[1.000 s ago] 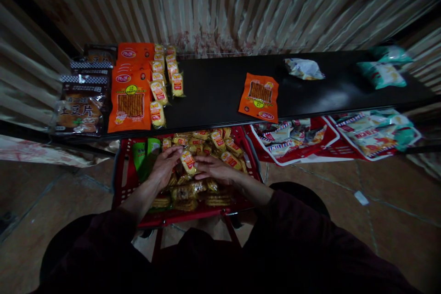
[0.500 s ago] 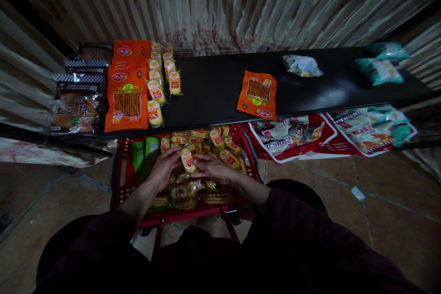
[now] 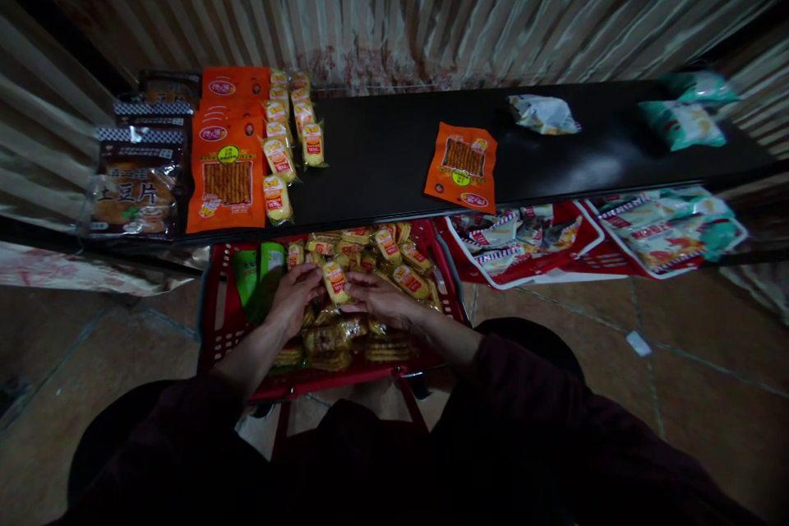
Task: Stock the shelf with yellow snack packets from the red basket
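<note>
A small yellow snack packet [image 3: 336, 283] with a red label and clear wrapper is held between both hands above the red shopping basket [image 3: 213, 316]. My left hand [image 3: 294, 297] has its fingertips closed at the packet's left edge. From the other side, my right hand [image 3: 380, 298] grips the right edge. Many similar wrapped snacks [image 3: 410, 281] fill the basket below, partly hidden by my hands. Green pouches [image 3: 247, 279] stand in its left side, and stacked round wrapped crackers [image 3: 389, 349] lie near its front.
On the black shelf [image 3: 370, 164] stand dark potato-chip bags [image 3: 132, 197], orange pouches [image 3: 227, 173], two rows of yellow packets [image 3: 313, 145], a lone orange pouch [image 3: 462, 167], a white bag [image 3: 543, 113] and teal bags [image 3: 684, 125]. More red baskets [image 3: 542, 263] hold bags beneath the right side.
Both hands keep the packet between them in almost the same place. The view has shifted very slightly.
</note>
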Tool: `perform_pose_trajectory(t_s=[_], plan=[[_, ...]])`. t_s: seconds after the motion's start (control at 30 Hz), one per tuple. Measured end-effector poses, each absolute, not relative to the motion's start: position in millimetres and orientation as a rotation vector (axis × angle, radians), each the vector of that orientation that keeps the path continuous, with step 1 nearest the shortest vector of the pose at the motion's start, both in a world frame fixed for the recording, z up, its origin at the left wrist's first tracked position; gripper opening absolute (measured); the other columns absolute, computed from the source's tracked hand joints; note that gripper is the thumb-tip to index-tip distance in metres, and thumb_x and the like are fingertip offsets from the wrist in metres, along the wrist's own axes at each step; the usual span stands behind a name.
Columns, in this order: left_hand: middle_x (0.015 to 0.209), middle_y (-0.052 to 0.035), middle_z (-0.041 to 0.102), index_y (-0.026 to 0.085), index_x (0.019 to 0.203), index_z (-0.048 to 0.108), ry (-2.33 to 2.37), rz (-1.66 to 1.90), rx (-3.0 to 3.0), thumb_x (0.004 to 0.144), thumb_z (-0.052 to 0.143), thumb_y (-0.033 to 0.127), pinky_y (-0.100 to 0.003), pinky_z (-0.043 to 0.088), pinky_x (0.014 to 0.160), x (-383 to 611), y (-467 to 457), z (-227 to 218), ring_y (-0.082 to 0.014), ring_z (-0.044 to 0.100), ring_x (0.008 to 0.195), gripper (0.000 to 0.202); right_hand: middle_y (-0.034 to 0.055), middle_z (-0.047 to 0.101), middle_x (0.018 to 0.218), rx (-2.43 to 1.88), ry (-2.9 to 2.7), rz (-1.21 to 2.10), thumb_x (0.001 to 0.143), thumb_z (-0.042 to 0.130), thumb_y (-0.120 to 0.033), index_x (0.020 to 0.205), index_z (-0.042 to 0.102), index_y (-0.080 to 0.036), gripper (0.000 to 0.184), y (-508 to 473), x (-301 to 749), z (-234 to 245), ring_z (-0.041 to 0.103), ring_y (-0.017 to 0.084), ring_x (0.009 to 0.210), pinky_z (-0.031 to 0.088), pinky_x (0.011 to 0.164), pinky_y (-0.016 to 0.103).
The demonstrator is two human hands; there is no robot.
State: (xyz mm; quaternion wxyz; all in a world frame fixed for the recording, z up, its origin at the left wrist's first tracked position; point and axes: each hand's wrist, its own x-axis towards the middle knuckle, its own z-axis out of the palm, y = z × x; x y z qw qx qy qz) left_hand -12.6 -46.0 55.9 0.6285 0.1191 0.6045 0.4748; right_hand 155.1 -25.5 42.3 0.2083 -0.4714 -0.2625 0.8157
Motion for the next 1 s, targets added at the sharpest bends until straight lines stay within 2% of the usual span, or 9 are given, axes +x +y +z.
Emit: perform_pose_trajectory(t_s=[0.37, 0.53, 0.73, 1.0], plan=[[0.071, 0.0024, 0.057, 0.016, 0.071, 0.052, 1.512, 1.161, 0.372, 0.055, 0.076, 0.022, -0.032, 0.05, 0.072, -5, -50, 47, -0.0118, 0.058, 0.067, 0.03, 0.0022, 0.066, 0.1, -1.332, -0.743, 2.225, 0.073, 0.072, -0.022, 0.088, 0.066, -0.02, 0.017, -26, 154, 39, 0.062, 0.016, 0.095, 0.055, 0.088, 0.035], [0.073, 0.0005, 0.059, 0.017, 0.074, 0.058, 1.585, 1.069, 0.561, 0.06, 0.071, 0.022, -0.029, 0.048, 0.067, -4, -53, 51, -0.013, 0.057, 0.067, 0.02, 0.0025, 0.065, 0.104, -1.346, -0.884, 2.178, 0.073, 0.071, -0.029, 0.095, 0.066, -0.021, 0.025, -27, 153, 37, 0.061, 0.017, 0.097, 0.054, 0.086, 0.035], [0.082, -0.0026, 0.062, 0.018, 0.083, 0.063, 1.478, 1.02, 0.561, 0.061, 0.072, 0.031, -0.028, 0.049, 0.068, -1, -59, 52, -0.0159, 0.058, 0.078, 0.027, 0.0036, 0.068, 0.101, -1.356, -1.384, 1.973, 0.077, 0.064, -0.036, 0.115, 0.06, -0.023, 0.04, -25, 156, 33, 0.063, 0.019, 0.089, 0.053, 0.081, 0.036], [0.091, -0.0057, 0.063, 0.016, 0.087, 0.062, 1.379, 1.045, 0.415, 0.057, 0.075, 0.033, -0.033, 0.049, 0.077, -1, -62, 54, -0.0177, 0.059, 0.085, 0.036, 0.0042, 0.068, 0.106, -1.295, -1.598, 1.806, 0.081, 0.059, -0.034, 0.12, 0.058, -0.023, 0.041, -25, 156, 37, 0.064, 0.02, 0.093, 0.05, 0.089, 0.037]])
